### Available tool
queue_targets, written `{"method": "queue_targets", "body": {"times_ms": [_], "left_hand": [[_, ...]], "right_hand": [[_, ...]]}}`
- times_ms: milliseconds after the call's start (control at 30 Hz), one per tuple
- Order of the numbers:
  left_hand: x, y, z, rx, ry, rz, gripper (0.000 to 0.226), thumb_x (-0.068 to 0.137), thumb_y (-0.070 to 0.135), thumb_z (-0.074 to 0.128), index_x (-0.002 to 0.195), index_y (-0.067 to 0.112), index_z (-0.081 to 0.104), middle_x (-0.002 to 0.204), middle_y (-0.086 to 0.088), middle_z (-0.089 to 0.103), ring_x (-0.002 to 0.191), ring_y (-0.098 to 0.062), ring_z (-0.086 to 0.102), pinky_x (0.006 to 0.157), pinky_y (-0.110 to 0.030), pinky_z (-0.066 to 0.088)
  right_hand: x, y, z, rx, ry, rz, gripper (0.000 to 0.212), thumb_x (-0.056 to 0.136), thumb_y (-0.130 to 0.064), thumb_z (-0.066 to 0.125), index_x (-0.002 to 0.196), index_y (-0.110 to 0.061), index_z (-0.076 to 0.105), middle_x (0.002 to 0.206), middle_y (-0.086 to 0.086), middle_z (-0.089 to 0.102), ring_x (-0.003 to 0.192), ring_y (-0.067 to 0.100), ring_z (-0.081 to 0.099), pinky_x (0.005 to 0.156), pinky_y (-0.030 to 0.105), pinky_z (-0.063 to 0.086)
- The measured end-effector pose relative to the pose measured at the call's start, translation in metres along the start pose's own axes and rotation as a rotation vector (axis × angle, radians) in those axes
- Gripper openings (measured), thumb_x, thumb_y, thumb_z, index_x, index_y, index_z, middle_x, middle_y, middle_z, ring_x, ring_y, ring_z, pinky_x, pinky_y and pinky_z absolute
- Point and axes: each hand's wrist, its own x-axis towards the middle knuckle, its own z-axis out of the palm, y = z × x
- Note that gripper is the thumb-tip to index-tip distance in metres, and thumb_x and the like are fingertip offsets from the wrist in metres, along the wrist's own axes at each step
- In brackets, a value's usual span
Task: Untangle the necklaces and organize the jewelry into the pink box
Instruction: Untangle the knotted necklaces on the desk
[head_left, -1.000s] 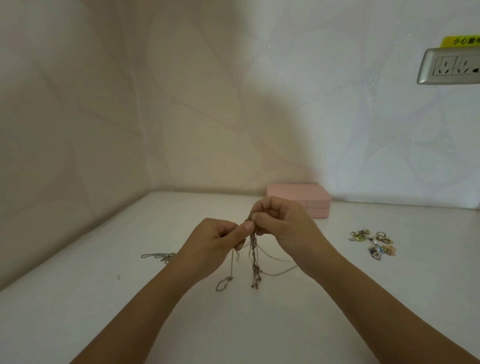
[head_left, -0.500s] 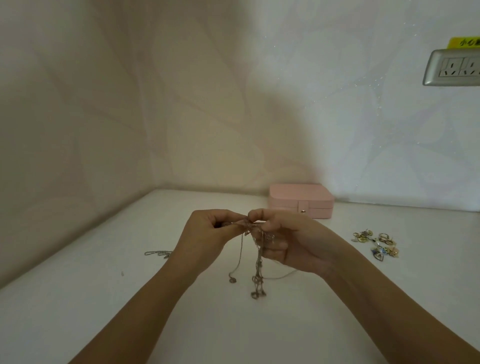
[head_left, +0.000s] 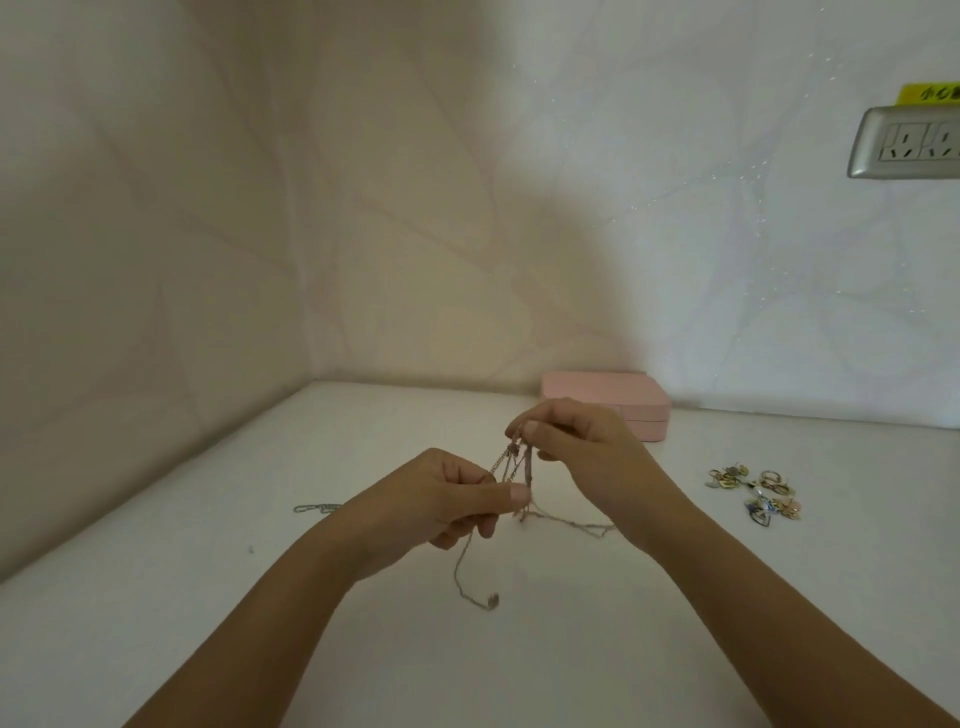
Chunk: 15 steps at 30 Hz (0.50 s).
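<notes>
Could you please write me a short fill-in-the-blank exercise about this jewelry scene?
The pink box behind the hands has its lid ____. The left hand and the right hand both pinch the tangled ____. The small jewelry pile lies on the table to the ____ of both hands.
Missing words: closed; necklaces; right.

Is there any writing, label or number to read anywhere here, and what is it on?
"小心…": on the yellow sticker above the wall socket. It is blurred, so the reading is uncertain, and the rest is cut off by the picture's edge.
Pink box: no writing shows.
Nothing else bears text.
</notes>
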Motion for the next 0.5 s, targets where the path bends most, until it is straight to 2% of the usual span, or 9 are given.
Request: {"method": "queue_targets", "body": {"times_ms": [67, 100, 133, 200, 267, 367, 433, 500], "left_hand": [[0.000, -0.001, 0.000, 0.065, 0.002, -0.033, 0.041, 0.080, 0.037, 0.071, 0.046, 0.019, 0.057, 0.044, 0.007, 0.036, 0.045, -0.010, 0.024, 0.048, -0.019, 0.022], [0.000, -0.001, 0.000, 0.102, 0.013, -0.047, 0.040, 0.079, 0.039, 0.070, 0.047, 0.018, 0.059, 0.043, 0.007, 0.036, 0.045, -0.010, 0.025, 0.048, -0.020, 0.023], [0.000, -0.002, -0.001, 0.137, 0.028, -0.060, 0.039, 0.076, 0.045, 0.070, 0.049, 0.017, 0.062, 0.043, 0.006, 0.034, 0.045, -0.011, 0.025, 0.049, -0.021, 0.023], [0.000, -0.004, -0.004, 0.194, 0.067, -0.067, 0.039, 0.070, 0.053, 0.068, 0.056, 0.017, 0.071, 0.046, 0.004, 0.030, 0.047, -0.012, 0.024, 0.049, -0.023, 0.022], [0.000, -0.004, -0.005, 0.221, 0.113, -0.059, 0.038, 0.075, 0.052, 0.066, 0.065, 0.016, 0.076, 0.046, 0.005, 0.027, 0.045, -0.009, 0.025, 0.046, -0.019, 0.022], [0.000, -0.002, -0.005, 0.223, 0.120, -0.031, 0.037, 0.079, 0.050, 0.063, 0.070, 0.017, 0.078, 0.046, 0.005, 0.023, 0.045, -0.009, 0.023, 0.044, -0.017, 0.021], [0.000, -0.002, -0.006, 0.263, 0.099, -0.040, 0.043, 0.075, 0.057, 0.060, 0.066, 0.019, 0.077, 0.045, 0.006, 0.025, 0.045, -0.010, 0.023, 0.046, -0.020, 0.021], [-0.002, -0.001, -0.007, 0.272, 0.079, -0.088, 0.051, 0.071, 0.064, 0.057, 0.052, 0.018, 0.070, 0.042, 0.008, 0.030, 0.044, -0.011, 0.025, 0.048, -0.021, 0.024]], "right_hand": [[-0.001, -0.001, 0.000, 0.168, -0.053, 0.096, 0.025, 0.093, -0.009, 0.052, 0.076, -0.017, 0.069, 0.081, -0.002, 0.068, 0.083, 0.012, 0.063, 0.088, 0.029, 0.049], [-0.001, -0.002, 0.002, 0.289, -0.083, 0.154, 0.026, 0.094, -0.007, 0.050, 0.074, -0.011, 0.067, 0.076, 0.002, 0.065, 0.075, 0.015, 0.062, 0.085, 0.033, 0.050], [-0.002, -0.003, 0.003, 0.436, -0.119, 0.224, 0.027, 0.094, -0.006, 0.047, 0.071, -0.008, 0.063, 0.072, 0.006, 0.061, 0.065, 0.017, 0.059, 0.076, 0.035, 0.052], [-0.003, -0.006, 0.004, 0.658, -0.217, 0.360, 0.027, 0.092, -0.008, 0.047, 0.066, -0.006, 0.055, 0.068, 0.008, 0.051, 0.047, 0.015, 0.041, 0.053, 0.028, 0.044], [-0.004, -0.006, 0.000, 0.690, -0.337, 0.430, 0.027, 0.089, -0.011, 0.053, 0.062, -0.008, 0.051, 0.063, 0.005, 0.045, 0.041, 0.009, 0.027, 0.043, 0.020, 0.032], [-0.004, -0.004, -0.006, 0.674, -0.484, 0.398, 0.026, 0.076, -0.018, 0.073, 0.063, -0.011, 0.052, 0.065, 0.001, 0.049, 0.042, 0.005, 0.027, 0.041, 0.016, 0.027], [-0.003, -0.001, -0.009, 0.728, -0.525, 0.368, 0.036, 0.061, -0.025, 0.087, 0.069, -0.010, 0.056, 0.071, 0.001, 0.050, 0.044, 0.003, 0.031, 0.040, 0.014, 0.029], [-0.002, 0.001, -0.011, 0.734, -0.518, 0.347, 0.037, 0.055, -0.030, 0.090, 0.066, -0.013, 0.060, 0.071, 0.000, 0.050, 0.042, 0.002, 0.032, 0.038, 0.012, 0.028]]}}
